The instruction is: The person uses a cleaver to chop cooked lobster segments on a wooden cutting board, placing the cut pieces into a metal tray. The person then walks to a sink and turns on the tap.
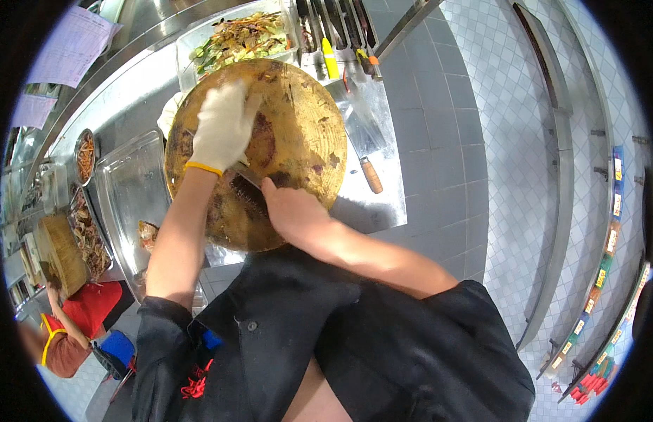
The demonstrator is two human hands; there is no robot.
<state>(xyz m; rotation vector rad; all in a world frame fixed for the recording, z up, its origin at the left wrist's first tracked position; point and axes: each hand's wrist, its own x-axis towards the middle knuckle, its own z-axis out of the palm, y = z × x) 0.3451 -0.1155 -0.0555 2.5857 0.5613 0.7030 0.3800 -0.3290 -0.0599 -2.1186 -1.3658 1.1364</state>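
On a round wooden chopping block [305,132], my left hand [223,124] wears a white knit glove with a yellow cuff. It lies over the block's left half, blurred, and whatever is beneath it is hidden. My right hand [295,211], bare, is closed around the handle end of a cleaver [248,176], low on the block. The blade reaches left towards the gloved wrist and is partly covered. Dark stains mark the wood around both hands.
Behind the block stands a clear tub of mixed vegetables [242,42]. A wooden-handled knife [371,176] lies at the right, below a knife rack [337,31]. At left are a clear tray [131,179], a bowl of orange shreds [86,158] and a co-worker in a red apron [91,306].
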